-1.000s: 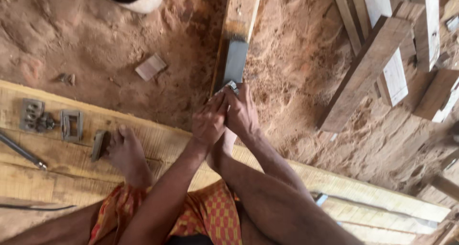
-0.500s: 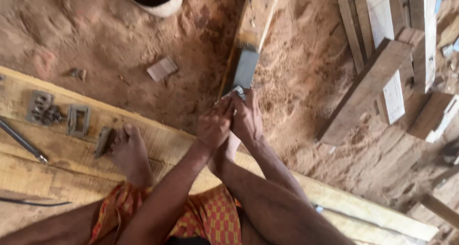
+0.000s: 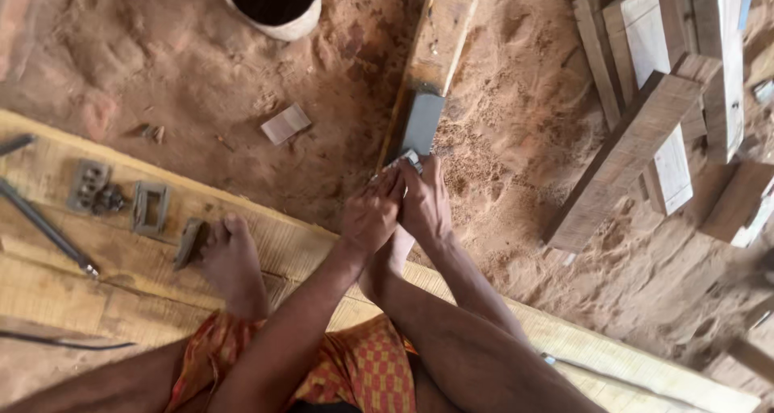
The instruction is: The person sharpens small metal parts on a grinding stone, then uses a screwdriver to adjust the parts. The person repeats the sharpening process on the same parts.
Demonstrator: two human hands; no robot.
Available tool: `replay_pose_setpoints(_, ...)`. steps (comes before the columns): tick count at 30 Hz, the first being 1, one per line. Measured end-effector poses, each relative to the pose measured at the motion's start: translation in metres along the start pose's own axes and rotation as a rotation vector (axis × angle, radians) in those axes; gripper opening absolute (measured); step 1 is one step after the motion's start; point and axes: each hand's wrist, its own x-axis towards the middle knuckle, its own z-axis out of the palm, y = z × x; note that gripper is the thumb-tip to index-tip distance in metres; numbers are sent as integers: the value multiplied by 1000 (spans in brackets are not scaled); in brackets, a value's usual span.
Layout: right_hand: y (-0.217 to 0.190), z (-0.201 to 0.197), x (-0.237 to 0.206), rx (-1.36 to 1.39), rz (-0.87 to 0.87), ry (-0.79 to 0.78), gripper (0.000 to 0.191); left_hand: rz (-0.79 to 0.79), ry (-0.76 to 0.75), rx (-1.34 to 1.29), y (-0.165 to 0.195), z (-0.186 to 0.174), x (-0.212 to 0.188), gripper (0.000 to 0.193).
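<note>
Taking the long wooden plank as the landmark: at its far left end a thin metal rod is lying slantwise on it, and just right of the rod small grey metal fittings are sitting in a loose row on its top face. Further right a bare foot is resting on the plank, its toes touching the last fitting. Beyond the plank's far edge, on the sandy ground, a small wood offcut is lying, and a white bucket is standing farther off.

Right of the foot, the left hand and right hand are reaching past the plank's far edge — both closed, pressed side by side, fingers gripping a small metal blade. The blade is lying against the near end of a grey sharpening stone — which is sitting on a narrow board running away from the plank. Well right of the hands, stacked timber pieces are lying on the ground.
</note>
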Motion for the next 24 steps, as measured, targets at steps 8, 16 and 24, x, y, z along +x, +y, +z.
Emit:
replay_pose_setpoints(8,62,2,63,123,160,-15,12,15,-179,-169,-11,35,102,18)
replay_pose_setpoints(16,36,16,-8,72,126,-13,9,-96,-187,-163,13,12,13,45)
replay_pose_setpoints(24,96,-5,58,94,300,-72,23,-37,-398,-154,14,30,130,18)
